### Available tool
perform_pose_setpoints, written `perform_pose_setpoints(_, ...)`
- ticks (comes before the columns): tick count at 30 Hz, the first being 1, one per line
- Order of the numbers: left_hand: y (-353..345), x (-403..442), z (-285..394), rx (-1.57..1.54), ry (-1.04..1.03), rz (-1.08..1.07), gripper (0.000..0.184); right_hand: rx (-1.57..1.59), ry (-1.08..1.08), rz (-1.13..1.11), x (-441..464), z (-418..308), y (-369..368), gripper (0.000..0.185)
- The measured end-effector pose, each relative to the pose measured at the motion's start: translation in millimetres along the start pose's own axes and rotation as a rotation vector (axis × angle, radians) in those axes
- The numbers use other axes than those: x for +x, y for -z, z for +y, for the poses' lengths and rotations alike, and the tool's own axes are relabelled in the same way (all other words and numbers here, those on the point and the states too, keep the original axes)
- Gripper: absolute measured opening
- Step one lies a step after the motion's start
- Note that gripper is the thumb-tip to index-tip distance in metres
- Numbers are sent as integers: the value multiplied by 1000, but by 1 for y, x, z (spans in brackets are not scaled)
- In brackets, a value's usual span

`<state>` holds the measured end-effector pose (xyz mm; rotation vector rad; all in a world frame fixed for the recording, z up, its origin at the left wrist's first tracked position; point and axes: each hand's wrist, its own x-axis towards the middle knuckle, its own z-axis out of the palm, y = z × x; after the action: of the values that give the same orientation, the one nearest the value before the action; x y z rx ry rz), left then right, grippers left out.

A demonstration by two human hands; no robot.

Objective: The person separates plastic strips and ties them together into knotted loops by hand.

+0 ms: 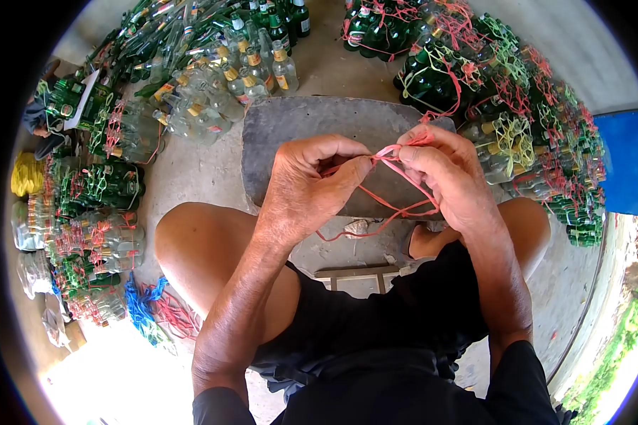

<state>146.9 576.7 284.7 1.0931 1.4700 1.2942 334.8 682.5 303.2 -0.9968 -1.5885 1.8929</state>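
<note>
Both hands meet in front of me over a dark grey board on the floor. Between them runs a pink-red plastic string, its loops hanging below my fingers. My left hand pinches the string between thumb and index finger. Close beside it, my right hand also pinches the string, with a bunched part showing above its fingertips. The strands cross where the hands come together; whether they form a knot there I cannot tell.
Bundles of green bottles tied with string are stacked at right. Loose clear bottles stand and lie at upper left. More tied bundles line the left side, near blue string. Another person's hand shows at far left.
</note>
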Motion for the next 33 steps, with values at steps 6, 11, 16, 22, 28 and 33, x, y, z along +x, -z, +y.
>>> perform_pose_setpoints(6,-4,1,-6,-57,-58,62,8,15,11,-21,2,4,4,16)
perform_pose_setpoints(11,-5,1,-6,-57,-69,69,8,5,30,-11,2,5,5,15)
perform_pose_setpoints(16,-5,1,-5,-46,-77,77,9,17,30,-19,2,5,4,16)
perform_pose_setpoints(22,-1,0,-1,15,-28,34,11,50,50,-34,1,4,2,16)
perform_pose_setpoints(28,-2,0,-2,-41,-7,40,9,60,115,-8,1,2,0,14)
perform_pose_setpoints(33,-3,-1,1,-87,18,77,9,-81,424,235,-7,-9,-15,8)
